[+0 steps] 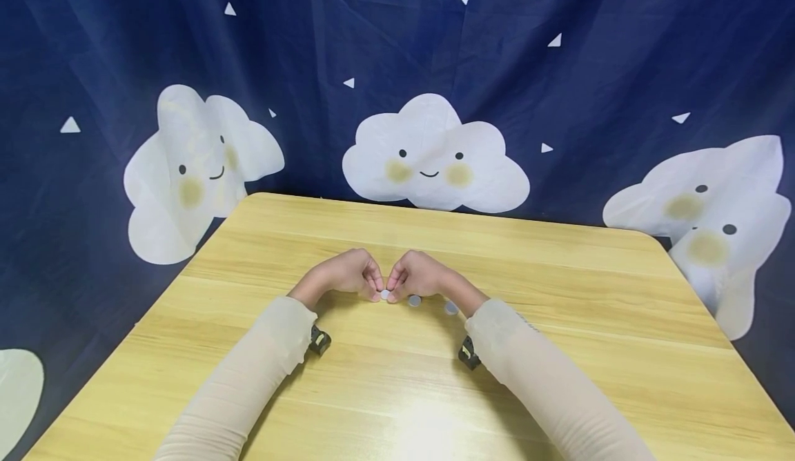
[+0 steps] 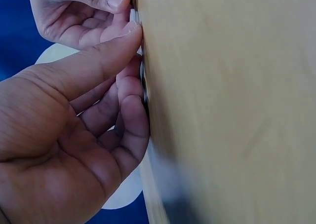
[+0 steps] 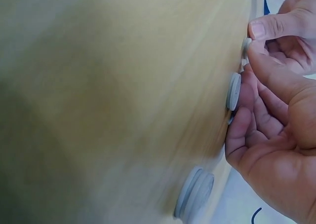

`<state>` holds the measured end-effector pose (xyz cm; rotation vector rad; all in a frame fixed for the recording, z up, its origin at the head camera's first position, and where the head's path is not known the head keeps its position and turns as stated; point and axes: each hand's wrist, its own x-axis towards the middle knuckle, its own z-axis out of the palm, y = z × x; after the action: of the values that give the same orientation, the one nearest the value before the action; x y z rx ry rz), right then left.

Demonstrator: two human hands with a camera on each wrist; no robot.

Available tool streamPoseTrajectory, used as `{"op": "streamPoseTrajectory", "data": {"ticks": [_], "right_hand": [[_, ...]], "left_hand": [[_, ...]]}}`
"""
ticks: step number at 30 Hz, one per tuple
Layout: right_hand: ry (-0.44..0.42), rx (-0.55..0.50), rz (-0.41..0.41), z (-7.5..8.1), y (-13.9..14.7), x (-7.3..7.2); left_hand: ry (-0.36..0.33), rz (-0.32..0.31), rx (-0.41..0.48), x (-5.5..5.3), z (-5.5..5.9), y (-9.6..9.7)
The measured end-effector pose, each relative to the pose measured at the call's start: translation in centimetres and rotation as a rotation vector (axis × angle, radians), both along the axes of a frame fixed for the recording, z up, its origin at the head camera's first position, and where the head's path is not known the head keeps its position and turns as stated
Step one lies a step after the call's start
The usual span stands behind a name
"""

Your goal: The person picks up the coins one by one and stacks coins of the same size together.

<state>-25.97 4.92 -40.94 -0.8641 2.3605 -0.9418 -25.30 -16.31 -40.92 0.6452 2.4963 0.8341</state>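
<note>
In the head view my left hand (image 1: 354, 272) and right hand (image 1: 419, 275) meet over the table, fingers curled and thumbs lowered. Between their fingertips lies a small pale grey coin-like disc (image 1: 385, 295), pinched from both sides. The left wrist view shows only the edge of this disc (image 2: 133, 16), at the left thumb tip; most is hidden. Seen from the right wrist, the disc (image 3: 246, 46) is between the two thumbs. A short stack of similar discs (image 3: 234, 92) stands beside the right fingers. Another stack (image 3: 195, 194) is nearer that camera.
Along the wooden table (image 1: 373, 378), the two grey stacks line up to the right of the hands. Some grey edges (image 1: 528, 321) show past the right sleeve, too small to make out. A dark blue curtain (image 1: 298, 47) with clouds hangs behind the table's far edge.
</note>
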Motion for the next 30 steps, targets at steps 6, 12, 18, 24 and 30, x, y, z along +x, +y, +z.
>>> {"op": "streamPoseTrajectory", "data": {"ticks": [6, 12, 18, 24, 30], "right_hand": [[-0.008, -0.021, 0.009, 0.2, 0.5, 0.0], [0.043, -0.081, -0.021, 1.0, 1.4, 0.5], [0.097, -0.128, -0.092, 2.0, 3.0, 1.4], [0.175, -0.129, -0.167, 2.8, 5.0, 2.5], [0.27, -0.115, -0.214, 3.2, 7.1, 3.8]], "left_hand": [[0.02, -0.015, 0.004, -0.1, 0.1, -0.4], [0.054, -0.023, 0.029, 0.2, 0.2, -1.0], [0.13, 0.002, 0.032, 1.1, 1.2, -0.8], [0.241, 0.03, -0.022, 2.1, 2.1, -1.0], [0.281, 0.098, -0.071, 3.1, 2.5, -1.6]]}}
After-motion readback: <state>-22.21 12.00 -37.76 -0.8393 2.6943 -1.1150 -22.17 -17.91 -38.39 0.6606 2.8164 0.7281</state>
